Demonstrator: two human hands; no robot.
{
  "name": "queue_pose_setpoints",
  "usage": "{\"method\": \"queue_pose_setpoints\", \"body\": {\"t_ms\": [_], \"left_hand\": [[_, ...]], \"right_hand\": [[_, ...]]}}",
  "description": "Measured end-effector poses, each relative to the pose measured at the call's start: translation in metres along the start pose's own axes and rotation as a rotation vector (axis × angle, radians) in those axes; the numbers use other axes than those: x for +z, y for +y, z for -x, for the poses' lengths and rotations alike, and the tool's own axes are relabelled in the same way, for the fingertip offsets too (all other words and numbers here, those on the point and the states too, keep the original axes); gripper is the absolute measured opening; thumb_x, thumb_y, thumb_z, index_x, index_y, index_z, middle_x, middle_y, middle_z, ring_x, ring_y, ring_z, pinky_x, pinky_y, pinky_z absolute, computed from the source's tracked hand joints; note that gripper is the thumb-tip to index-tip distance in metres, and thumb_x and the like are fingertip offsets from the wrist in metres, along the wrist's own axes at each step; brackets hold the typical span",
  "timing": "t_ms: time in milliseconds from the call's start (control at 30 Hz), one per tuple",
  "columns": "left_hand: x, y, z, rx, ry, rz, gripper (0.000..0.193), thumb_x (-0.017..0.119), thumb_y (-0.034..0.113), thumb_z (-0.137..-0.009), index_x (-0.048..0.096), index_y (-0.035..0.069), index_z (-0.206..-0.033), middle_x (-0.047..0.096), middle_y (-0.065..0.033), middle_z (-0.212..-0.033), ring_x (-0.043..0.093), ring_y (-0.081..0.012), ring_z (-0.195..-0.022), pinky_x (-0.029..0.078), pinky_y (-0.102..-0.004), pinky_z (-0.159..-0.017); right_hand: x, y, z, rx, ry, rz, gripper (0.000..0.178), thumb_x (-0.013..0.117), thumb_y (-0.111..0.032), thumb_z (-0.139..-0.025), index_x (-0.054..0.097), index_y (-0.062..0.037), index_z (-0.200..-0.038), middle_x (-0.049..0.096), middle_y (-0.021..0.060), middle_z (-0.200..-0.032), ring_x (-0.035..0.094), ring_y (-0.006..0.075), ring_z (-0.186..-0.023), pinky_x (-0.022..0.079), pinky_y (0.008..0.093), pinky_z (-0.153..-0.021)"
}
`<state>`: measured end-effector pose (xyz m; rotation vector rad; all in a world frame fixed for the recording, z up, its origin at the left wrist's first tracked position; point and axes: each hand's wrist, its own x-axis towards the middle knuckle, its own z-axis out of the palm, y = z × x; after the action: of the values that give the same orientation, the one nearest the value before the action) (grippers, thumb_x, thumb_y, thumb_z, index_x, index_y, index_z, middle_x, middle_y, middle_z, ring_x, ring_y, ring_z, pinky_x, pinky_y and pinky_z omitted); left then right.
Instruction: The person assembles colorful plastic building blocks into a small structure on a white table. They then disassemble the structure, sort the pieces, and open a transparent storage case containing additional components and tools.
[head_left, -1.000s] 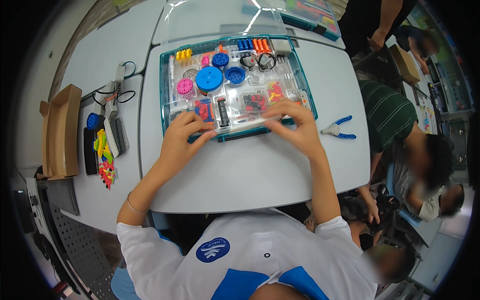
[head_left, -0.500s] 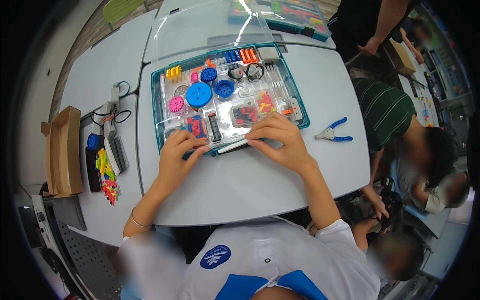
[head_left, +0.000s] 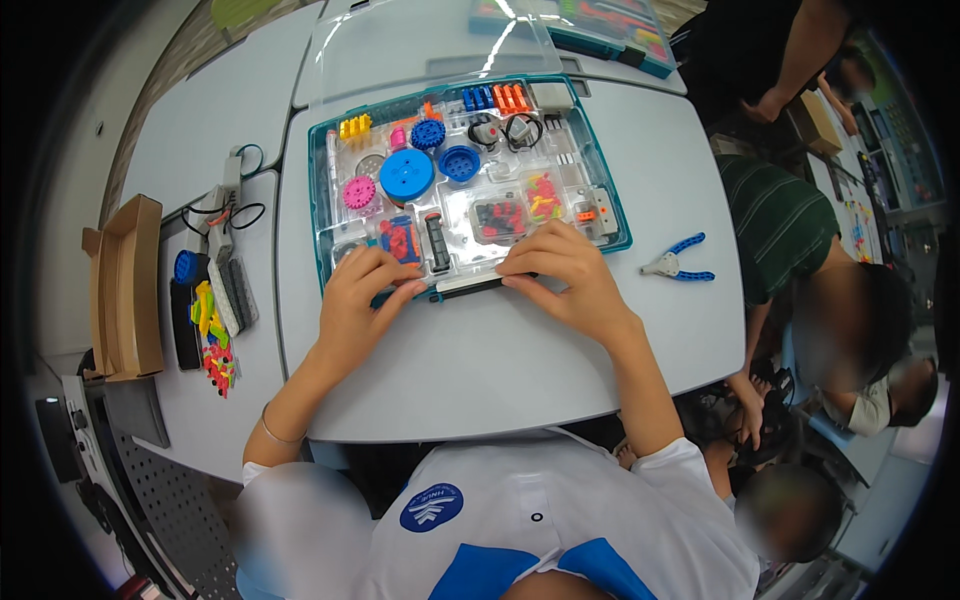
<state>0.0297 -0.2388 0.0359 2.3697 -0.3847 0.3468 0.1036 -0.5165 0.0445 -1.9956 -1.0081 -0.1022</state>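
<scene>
A teal storage case [head_left: 317, 215] lies in front of me, with a clear moulded tray full of colourful building parts. My left hand [head_left: 357, 302] is at its near left edge, fingers curled over the rim and thumb against the front. My right hand [head_left: 578, 288] pinches the same near edge farther right, thumb below and fingers above. Between the hands run a white strip [head_left: 470, 281] and a black strip [head_left: 468, 291] along that edge. Nearby in the tray are a dark grey ribbed piece [head_left: 435, 243], red and blue parts [head_left: 398, 240] and a large blue wheel [head_left: 406, 174].
Blue-handled pliers [head_left: 678, 259] lie right of the case. Its clear lid [head_left: 400, 45] is folded back. At left are an open cardboard box [head_left: 128, 295], cables and loose parts [head_left: 217, 365]. Another closed case [head_left: 610, 50] stands behind. A person in a striped green shirt [head_left: 775, 210] is at right.
The view has shifted slightly. Both hands keep to the case's near edge, and more of the black strip between them shows now.
</scene>
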Motion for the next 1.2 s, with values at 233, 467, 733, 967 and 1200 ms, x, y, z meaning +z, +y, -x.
{"method": "queue_pose_setpoints", "body": {"t_ms": [233,467,733,967,1200], "left_hand": [[0.001,-0.002,0.0,-0.001,0.0,-0.006,0.014,0.079,0.01,-0.081,0.074,0.003,-0.093,0.063,-0.0061,-0.084,0.057,-0.0218,-0.079,0.044,-0.0337,-0.075],[0.0,-0.004,0.001,0.019,-0.001,-0.011,0.019,0.082,0.014,-0.08,0.074,0.005,-0.095,0.063,-0.0056,-0.086,0.058,-0.023,-0.081,0.044,-0.0356,-0.074],[0.002,-0.004,0.004,0.082,-0.009,-0.103,0.027,0.085,0.019,-0.076,0.075,0.008,-0.098,0.065,-0.0038,-0.092,0.058,-0.0222,-0.086,0.042,-0.0356,-0.078],[-0.002,0.0,0.005,0.105,0.034,-0.145,0.028,0.086,0.021,-0.074,0.075,0.008,-0.095,0.066,-0.0023,-0.091,0.058,-0.022,-0.088,0.041,-0.0365,-0.081],[-0.01,-0.002,0.002,0.085,0.003,-0.09,0.027,0.086,0.02,-0.074,0.075,0.008,-0.096,0.065,-0.002,-0.088,0.059,-0.021,-0.085,0.041,-0.0363,-0.082]], "right_hand": [[0.004,-0.001,0.0,-0.01,-0.021,0.129,0.022,0.082,-0.009,-0.077,0.078,-0.0098,-0.098,0.069,0.0029,-0.106,0.061,0.0233,-0.099,0.05,0.0365,-0.087],[0.004,-0.001,0.0,0.036,-0.06,0.142,0.031,0.081,-0.012,-0.078,0.073,-0.0088,-0.108,0.065,0.0052,-0.109,0.059,0.0263,-0.105,0.048,0.0396,-0.092],[0.014,0.001,0.003,0.09,-0.055,0.164,0.029,0.079,-0.012,-0.079,0.067,-0.0052,-0.105,0.06,0.0087,-0.103,0.057,0.029,-0.104,0.045,0.0417,-0.091],[0.012,-0.001,-0.001,0.134,-0.057,0.045,0.025,0.08,-0.016,-0.081,0.068,-0.0042,-0.099,0.06,0.0085,-0.098,0.056,0.029,-0.099,0.043,0.0394,-0.088],[0.013,-0.002,-0.002,0.096,-0.023,0.083,0.023,0.079,-0.019,-0.083,0.069,-0.0044,-0.098,0.062,0.0076,-0.097,0.057,0.0275,-0.098,0.04,0.0385,-0.088]]}}
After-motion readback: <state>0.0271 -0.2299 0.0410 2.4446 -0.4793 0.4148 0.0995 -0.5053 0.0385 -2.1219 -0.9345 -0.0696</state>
